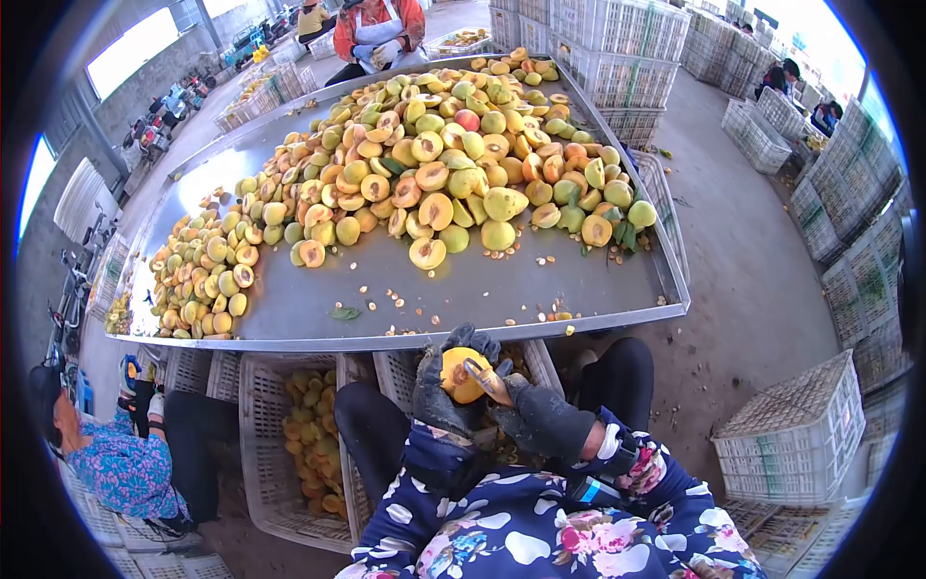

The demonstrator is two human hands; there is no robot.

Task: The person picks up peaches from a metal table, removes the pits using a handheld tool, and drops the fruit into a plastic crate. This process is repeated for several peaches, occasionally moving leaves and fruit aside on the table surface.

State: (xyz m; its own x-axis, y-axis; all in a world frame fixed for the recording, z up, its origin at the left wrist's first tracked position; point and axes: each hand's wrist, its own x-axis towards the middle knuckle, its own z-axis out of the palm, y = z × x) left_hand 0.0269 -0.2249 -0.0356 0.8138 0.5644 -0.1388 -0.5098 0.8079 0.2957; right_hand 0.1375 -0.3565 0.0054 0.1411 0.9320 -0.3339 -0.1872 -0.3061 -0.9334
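In the head view my left hand (433,391), in a dark glove, is closed around a yellow peach half (459,378) with its cut face up. My right hand (540,417), also gloved, grips a small pitting tool (495,389) with a tan handle. The tool's curved metal end lies against the flesh of the peach half. Both hands are above a white plastic crate (542,365), just short of the table's front edge. What lies in this crate is mostly hidden by my hands and arms.
A metal table (463,301) bears a large heap of peaches (424,174), many halved, with loose pits scattered in front. A crate (253,463) of peach halves stands to my left. One co-worker (125,463) sits at left, another (381,34) across the table. Stacked crates (617,58) stand behind.
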